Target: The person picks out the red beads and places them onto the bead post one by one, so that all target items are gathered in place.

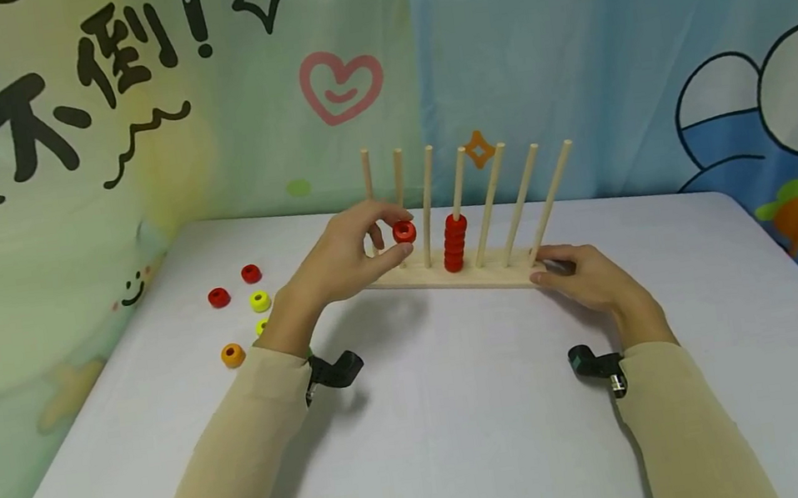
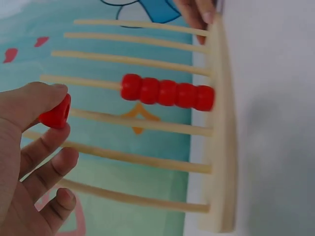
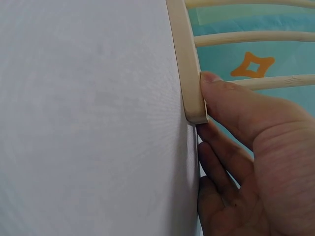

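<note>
My left hand (image 1: 347, 247) pinches a red bead (image 1: 404, 231) between thumb and forefinger; its other fingers are loosely bent. The bead is held level with the pegs, in front of the left part of a wooden peg rack (image 1: 418, 278). In the left wrist view the held bead (image 2: 57, 113) shows its hole facing the rack, near the pegs' tips. A stack of several red beads (image 1: 455, 243) sits on the middle peg, down against the base; the other pegs are bare. At the rack's right end, my right hand (image 3: 246, 142) grips the base (image 3: 189, 73), its thumb pressed on the top.
Left of my left forearm lie loose beads on the white table (image 1: 465, 408): two red (image 1: 251, 273), an orange bead (image 1: 233, 355) and yellow ones (image 1: 259, 301), one partly hidden by the wrist. A printed cloth (image 1: 529, 30) hangs behind the table.
</note>
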The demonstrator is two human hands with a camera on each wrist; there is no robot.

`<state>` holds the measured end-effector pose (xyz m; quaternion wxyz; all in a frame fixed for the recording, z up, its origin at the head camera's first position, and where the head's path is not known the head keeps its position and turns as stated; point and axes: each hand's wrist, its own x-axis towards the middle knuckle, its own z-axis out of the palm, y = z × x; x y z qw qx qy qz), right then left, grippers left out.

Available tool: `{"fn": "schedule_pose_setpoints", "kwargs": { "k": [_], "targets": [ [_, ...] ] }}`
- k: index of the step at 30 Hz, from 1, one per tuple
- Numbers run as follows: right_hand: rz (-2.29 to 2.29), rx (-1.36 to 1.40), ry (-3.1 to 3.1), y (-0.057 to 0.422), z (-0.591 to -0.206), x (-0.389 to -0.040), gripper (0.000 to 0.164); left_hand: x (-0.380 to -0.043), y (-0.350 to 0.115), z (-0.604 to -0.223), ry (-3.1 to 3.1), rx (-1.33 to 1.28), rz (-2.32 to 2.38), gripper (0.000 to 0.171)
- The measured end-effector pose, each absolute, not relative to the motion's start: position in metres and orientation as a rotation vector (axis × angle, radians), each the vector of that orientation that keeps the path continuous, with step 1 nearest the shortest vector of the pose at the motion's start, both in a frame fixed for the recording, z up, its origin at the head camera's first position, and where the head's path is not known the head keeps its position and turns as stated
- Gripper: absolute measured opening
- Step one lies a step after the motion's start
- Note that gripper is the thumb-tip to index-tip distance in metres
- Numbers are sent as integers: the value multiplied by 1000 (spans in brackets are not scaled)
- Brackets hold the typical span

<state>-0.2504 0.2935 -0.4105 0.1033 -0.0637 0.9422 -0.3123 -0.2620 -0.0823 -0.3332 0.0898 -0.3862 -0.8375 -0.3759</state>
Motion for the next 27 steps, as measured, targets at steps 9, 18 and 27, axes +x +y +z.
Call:
{"fn": "schedule_pose_setpoints", "kwargs": {
  "k": [9, 18, 27],
  "targets": [
    [-935, -185, 2776, 293, -410, -249, 69, -266, -67, -319, -2354, -1199, -1111, 32],
    [-954, -143, 2759, 296, -410, -245, 70, -266, -39, -310, -2273, -1191, -1131, 33],
    [-995, -238, 2789, 295, -410, -246, 63, -264, -19, -297, -2247, -1016, -1065, 34]
  ]
}}
